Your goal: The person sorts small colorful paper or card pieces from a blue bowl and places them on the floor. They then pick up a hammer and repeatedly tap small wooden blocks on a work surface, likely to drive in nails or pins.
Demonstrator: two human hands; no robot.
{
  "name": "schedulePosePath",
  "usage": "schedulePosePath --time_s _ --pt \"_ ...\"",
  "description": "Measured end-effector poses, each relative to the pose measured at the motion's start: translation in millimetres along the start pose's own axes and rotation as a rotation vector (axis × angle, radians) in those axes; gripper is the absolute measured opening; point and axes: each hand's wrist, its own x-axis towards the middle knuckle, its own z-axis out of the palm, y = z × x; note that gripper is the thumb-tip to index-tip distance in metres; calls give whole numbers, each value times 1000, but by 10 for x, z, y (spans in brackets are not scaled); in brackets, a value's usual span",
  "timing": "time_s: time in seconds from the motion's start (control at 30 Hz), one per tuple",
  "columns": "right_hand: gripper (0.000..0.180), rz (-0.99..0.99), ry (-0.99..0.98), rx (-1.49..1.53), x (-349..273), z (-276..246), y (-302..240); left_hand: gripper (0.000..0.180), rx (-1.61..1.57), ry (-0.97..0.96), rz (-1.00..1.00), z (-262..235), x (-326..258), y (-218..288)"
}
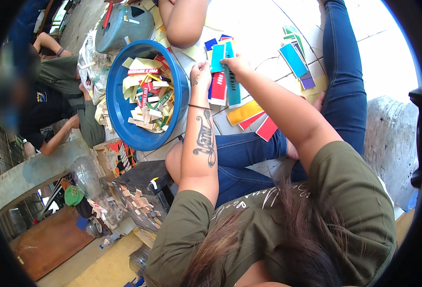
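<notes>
My right hand [238, 66] pinches a long teal strip [233, 91] with dark lettering at its upper part. To the left of it my left hand [200, 77] is closed, fingertips pressed together beside a lighter teal card [217, 56]; what they grip, if anything, is too small to make out. Red cards with white lettering [217, 87] and some blue ones lie beneath the strip. Nearer my legs, a yellow-orange strip [243, 113] and a red card [267, 128] rest on the tiles. A blue basin [116, 112] by my left forearm holds paper scraps, wooden pieces and lettered strips.
Another pile of teal, purple and green cards [293, 60] lies near my outstretched leg. Past the basin are a grey-blue plastic stool [125, 29] and a seated person [53, 95]. Another person's bent limb [184, 26] reaches in at the top. A dark box [146, 174] stands behind my left elbow.
</notes>
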Motion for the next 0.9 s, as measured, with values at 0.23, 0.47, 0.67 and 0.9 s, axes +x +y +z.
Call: schedulePosePath --time_s 0.23,0.47,0.67,0.9 --pt "42 16 -179 167 -181 -805 -153 39 408 99 277 -111 -204 43" --pt "37 -11 -166 216 -253 -966 -341 54 695 184 207 100 -340 357" --pt "37 14 -105 240 -289 -856 -303 55 741 41 42 87 -158 442" --pt "42 15 -146 265 -176 -860 -230 50 657 4 93 142 -96 417"
